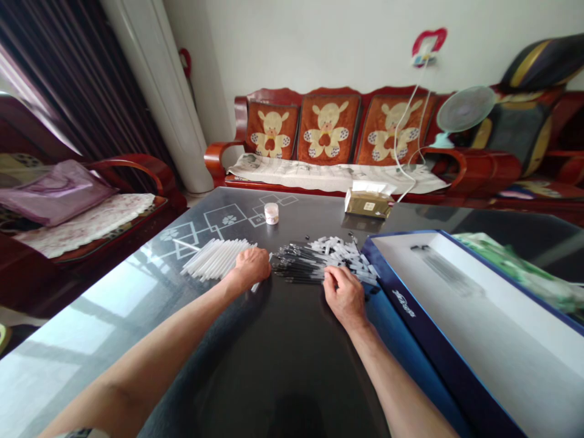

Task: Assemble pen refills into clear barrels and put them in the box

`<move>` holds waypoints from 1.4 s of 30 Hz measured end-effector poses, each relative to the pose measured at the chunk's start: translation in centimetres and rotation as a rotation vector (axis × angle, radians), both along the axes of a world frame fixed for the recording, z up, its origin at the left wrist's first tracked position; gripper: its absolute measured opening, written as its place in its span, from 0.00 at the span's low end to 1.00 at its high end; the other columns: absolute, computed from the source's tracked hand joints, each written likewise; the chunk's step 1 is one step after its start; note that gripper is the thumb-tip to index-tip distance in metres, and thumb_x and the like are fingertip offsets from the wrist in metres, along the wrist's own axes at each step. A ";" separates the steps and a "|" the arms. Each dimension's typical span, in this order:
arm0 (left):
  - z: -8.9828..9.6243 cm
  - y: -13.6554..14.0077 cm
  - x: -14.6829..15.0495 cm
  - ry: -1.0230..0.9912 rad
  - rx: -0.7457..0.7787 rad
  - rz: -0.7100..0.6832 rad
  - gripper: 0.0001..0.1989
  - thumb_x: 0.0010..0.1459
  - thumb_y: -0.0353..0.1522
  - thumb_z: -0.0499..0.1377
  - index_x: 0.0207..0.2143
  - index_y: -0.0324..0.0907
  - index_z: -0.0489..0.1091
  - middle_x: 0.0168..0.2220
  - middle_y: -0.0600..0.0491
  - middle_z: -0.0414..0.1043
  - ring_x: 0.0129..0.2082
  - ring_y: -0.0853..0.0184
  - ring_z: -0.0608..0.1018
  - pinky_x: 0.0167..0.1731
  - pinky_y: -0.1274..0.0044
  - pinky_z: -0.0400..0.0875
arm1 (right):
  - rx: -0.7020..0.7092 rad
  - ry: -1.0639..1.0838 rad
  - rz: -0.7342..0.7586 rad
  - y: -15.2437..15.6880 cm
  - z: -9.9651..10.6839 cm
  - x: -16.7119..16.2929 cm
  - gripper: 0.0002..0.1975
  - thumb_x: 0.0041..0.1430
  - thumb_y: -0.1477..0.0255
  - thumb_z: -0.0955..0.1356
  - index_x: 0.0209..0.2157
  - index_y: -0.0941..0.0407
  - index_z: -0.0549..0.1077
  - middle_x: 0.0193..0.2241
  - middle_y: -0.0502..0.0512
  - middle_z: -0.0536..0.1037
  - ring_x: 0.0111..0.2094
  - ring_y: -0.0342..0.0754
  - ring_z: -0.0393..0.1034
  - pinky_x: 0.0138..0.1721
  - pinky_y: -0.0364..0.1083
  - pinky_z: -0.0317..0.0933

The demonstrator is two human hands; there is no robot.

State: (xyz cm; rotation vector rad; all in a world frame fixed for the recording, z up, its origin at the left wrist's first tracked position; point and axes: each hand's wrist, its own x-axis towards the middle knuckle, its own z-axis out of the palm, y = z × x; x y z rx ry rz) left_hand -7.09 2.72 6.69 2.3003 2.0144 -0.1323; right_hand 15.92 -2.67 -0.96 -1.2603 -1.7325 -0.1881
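Pale tubes, slim and straight, lay side by side on the glossy dark table, left of a heap of thin black rods and stubby whitish caps. The left hand curled beside the tubes, the right hand beside the rods, fingers bent inward; what either grip held, I could not tell.

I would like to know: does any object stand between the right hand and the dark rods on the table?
Nothing visible does. The right hand is at the right end of the dark rods; contact is unclear. The white pieces lie beyond the hand and the box to its right.
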 end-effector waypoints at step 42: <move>-5.7 1.3 2.9 -0.450 0.729 -0.479 0.20 0.65 0.26 0.43 0.56 0.38 0.65 0.39 0.47 0.74 0.36 0.66 0.73 0.42 0.75 0.69 | 0.022 -0.138 -0.157 0.3 0.2 -0.1 0.12 0.65 0.76 0.59 0.44 0.58 0.70 0.34 0.59 0.75 0.36 0.51 0.68 0.39 0.48 0.57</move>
